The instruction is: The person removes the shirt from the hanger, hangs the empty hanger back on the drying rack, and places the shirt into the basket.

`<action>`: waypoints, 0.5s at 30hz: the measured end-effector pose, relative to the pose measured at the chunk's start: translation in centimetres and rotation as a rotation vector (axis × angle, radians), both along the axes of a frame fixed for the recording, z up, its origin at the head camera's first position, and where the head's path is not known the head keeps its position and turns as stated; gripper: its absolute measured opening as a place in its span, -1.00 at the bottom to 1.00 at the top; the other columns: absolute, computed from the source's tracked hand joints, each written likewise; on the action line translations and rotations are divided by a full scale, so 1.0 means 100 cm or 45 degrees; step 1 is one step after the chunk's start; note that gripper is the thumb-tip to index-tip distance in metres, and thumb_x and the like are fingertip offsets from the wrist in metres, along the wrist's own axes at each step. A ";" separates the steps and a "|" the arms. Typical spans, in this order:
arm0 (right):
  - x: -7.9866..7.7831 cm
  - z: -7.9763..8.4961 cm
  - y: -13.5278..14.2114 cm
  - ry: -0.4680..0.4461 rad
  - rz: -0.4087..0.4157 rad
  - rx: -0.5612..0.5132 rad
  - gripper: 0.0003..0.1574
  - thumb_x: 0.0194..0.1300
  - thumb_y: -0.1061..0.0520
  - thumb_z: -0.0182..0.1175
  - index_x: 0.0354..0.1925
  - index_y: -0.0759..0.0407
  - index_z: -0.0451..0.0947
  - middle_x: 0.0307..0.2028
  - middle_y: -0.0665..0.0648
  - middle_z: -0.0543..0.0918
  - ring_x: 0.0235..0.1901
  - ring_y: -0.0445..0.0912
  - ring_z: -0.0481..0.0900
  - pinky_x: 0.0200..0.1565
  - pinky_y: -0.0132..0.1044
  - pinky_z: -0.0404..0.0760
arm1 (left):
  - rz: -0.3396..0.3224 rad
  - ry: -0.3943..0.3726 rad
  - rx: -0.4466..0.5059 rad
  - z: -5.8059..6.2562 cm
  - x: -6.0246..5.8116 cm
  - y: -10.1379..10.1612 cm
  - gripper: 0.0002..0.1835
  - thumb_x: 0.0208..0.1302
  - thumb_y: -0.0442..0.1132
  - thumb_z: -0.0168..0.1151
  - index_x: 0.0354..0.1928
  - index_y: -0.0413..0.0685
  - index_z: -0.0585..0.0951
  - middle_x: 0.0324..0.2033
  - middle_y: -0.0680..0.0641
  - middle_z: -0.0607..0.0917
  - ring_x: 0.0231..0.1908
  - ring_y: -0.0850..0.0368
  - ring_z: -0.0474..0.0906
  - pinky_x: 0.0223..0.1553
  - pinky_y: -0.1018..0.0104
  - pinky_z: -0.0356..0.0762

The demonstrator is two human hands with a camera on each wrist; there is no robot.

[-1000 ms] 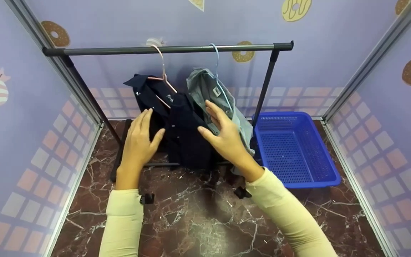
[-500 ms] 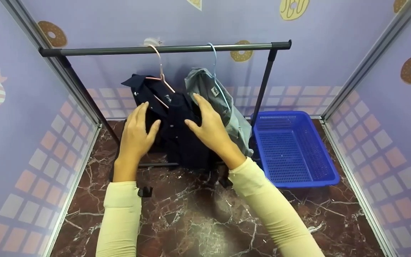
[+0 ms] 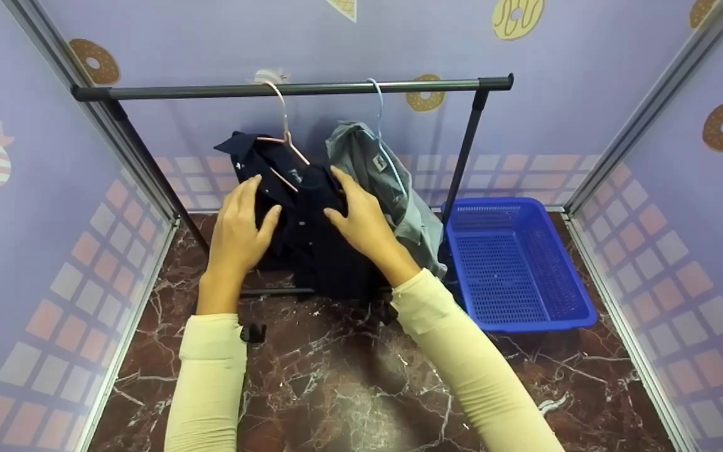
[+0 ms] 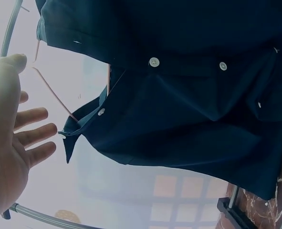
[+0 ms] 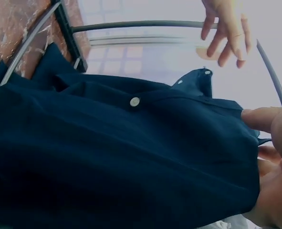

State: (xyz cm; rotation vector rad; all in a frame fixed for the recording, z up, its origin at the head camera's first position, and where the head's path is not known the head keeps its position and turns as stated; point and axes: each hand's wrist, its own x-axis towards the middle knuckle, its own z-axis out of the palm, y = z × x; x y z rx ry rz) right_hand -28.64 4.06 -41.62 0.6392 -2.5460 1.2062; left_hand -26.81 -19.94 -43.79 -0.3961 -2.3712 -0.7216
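A navy button-up shirt (image 3: 330, 257) hangs on a pink hanger (image 3: 287, 132), its front partly open at the collar. My left hand (image 3: 236, 226) hovers at the shirt's left side with thumb and fingers spread; the left wrist view shows the fingers (image 4: 36, 133) relaxed and beside the collar. On the other side, my right hand (image 3: 364, 220) is right at the shirt's shoulder, thumb and fingers apart. In the right wrist view its thumb (image 5: 260, 117) overlaps the shirt's edge, and its other fingers are partly hidden behind the cloth.
A grey-green shirt (image 3: 421, 232) hangs to the right on a light blue hanger (image 3: 379, 107). Both hangers hook over the dark rail (image 3: 324, 88) of a garment rack. A blue plastic basket (image 3: 565, 263) stands right of the rack on the marbled floor (image 3: 311, 402). Patterned walls enclose the space.
My right hand has moved left, from in front of the grey-green shirt to the navy shirt's right side. My left hand has shifted only slightly up and left.
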 end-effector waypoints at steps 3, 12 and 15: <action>-0.002 -0.001 0.000 -0.009 -0.019 0.040 -0.12 0.40 0.19 0.32 0.57 0.06 0.22 0.45 0.16 0.46 0.31 0.04 0.57 0.37 -0.14 0.50 | 0.005 0.001 -0.016 0.004 -0.001 -0.001 -0.39 0.50 -0.09 0.22 0.46 -0.24 0.40 0.34 -0.36 0.51 0.37 -0.28 0.41 0.47 -0.09 0.29; -0.006 -0.001 0.001 0.041 0.005 0.221 -0.31 0.50 0.19 0.20 0.52 0.04 0.33 0.31 0.21 0.61 0.21 0.14 0.65 0.26 0.00 0.60 | 0.009 -0.006 -0.026 0.007 -0.007 -0.004 -0.39 0.49 -0.10 0.23 0.45 -0.24 0.41 0.31 -0.36 0.52 0.35 -0.30 0.42 0.47 -0.10 0.30; -0.007 -0.001 0.002 0.079 0.028 0.223 -0.36 0.51 0.22 0.16 0.49 0.07 0.38 0.26 0.24 0.65 0.16 0.15 0.68 0.21 0.01 0.63 | 0.006 -0.015 -0.019 0.006 -0.007 -0.004 -0.39 0.49 -0.09 0.22 0.45 -0.24 0.41 0.31 -0.35 0.53 0.36 -0.29 0.42 0.47 -0.10 0.29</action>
